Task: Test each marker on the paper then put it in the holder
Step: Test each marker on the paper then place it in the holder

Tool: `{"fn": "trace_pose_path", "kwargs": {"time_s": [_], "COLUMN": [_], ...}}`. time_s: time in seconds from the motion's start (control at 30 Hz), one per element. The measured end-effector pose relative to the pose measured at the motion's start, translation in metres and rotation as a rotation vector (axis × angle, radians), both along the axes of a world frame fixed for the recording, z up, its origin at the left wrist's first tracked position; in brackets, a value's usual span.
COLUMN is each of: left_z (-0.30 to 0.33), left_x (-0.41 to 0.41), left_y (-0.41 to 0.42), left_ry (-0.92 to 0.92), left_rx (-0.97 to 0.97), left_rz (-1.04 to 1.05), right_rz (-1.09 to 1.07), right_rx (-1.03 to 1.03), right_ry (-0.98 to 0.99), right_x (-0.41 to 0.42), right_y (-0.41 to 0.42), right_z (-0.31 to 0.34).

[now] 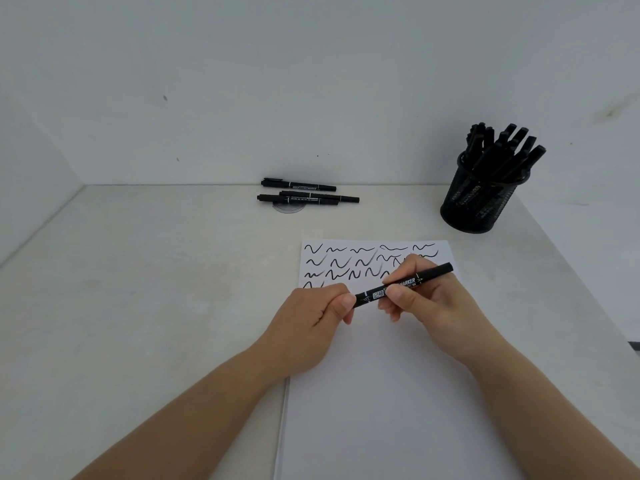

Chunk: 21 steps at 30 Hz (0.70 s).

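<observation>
A black marker (426, 276) lies slanted between both hands above the white paper (374, 393). My right hand (429, 303) grips its barrel near the middle. My left hand (318, 317) pinches its lower left end, where the cap sits. The paper's top part carries several rows of black squiggles (341, 263). A black mesh holder (481, 199) at the back right is full of several black markers. Three more markers (304, 194) lie on the table near the back wall.
The pale table (138, 289) sits in a corner, with white walls behind and to the left. A small round clear disc (289, 206) lies under the loose markers. The table's right edge runs close past the holder and paper.
</observation>
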<state>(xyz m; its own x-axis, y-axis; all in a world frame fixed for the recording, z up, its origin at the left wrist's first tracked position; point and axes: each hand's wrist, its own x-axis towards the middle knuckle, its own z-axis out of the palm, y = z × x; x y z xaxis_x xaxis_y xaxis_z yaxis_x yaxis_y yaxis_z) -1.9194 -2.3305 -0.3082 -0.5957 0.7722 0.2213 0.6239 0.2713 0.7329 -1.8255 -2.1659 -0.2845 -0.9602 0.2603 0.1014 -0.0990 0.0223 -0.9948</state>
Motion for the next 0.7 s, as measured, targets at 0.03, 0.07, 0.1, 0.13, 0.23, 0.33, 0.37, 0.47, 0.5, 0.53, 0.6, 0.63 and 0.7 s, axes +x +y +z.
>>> {"fn": "trace_pose_path", "kwargs": {"time_s": [0.03, 0.07, 0.1, 0.13, 0.23, 0.33, 0.37, 0.47, 0.5, 0.53, 0.6, 0.63, 0.7], "left_z": [0.0, 0.0, 0.0, 0.0, 0.001, 0.002, 0.002, 0.003, 0.004, 0.005, 0.008, 0.01, 0.014], "left_x": [0.0, 0.0, 0.0, 0.001, 0.004, 0.007, 0.006, 0.003, 0.001, 0.0, -0.001, -0.001, -0.001], "left_y": [0.0, 0.001, 0.001, 0.001, 0.003, 0.003, 0.002, -0.002, -0.003, -0.003, -0.002, -0.001, 0.002], "left_ry": [0.001, 0.001, -0.003, -0.01, -0.027, -0.061, -0.057, -0.013, 0.013, 0.044, 0.109, 0.149, 0.235], "left_rx": [-0.007, -0.012, -0.011, -0.004, 0.028, 0.066, 0.067, 0.028, 0.015, 0.005, -0.004, -0.005, 0.004], "left_rz": [-0.001, 0.001, 0.008, 0.02, 0.068, 0.133, 0.157, 0.209, 0.214, 0.215, 0.205, 0.197, 0.178], "right_rz": [-0.003, -0.009, -0.016, -0.024, -0.059, -0.197, -0.284, -0.512, -0.503, -0.442, -0.291, -0.236, -0.161], "right_rx": [0.006, 0.012, 0.018, 0.028, 0.079, 0.112, 0.114, 0.511, 0.794, 1.044, 1.312, 1.372, 1.429], "right_ry": [0.0, 0.002, 0.004, 0.005, -0.024, -0.06, -0.05, 0.02, 0.078, 0.16, 0.245, 0.257, 0.252], "right_x": [0.0, 0.0, -0.001, -0.001, -0.003, -0.007, -0.008, -0.008, -0.008, -0.009, -0.01, -0.011, -0.014], "right_y": [0.0, 0.0, 0.0, 0.0, 0.001, 0.005, 0.008, 0.017, 0.018, 0.017, 0.008, 0.003, -0.006], "right_z": [0.0, 0.0, 0.0, 0.001, -0.001, -0.004, -0.003, 0.003, 0.006, 0.007, 0.009, 0.012, 0.018]}}
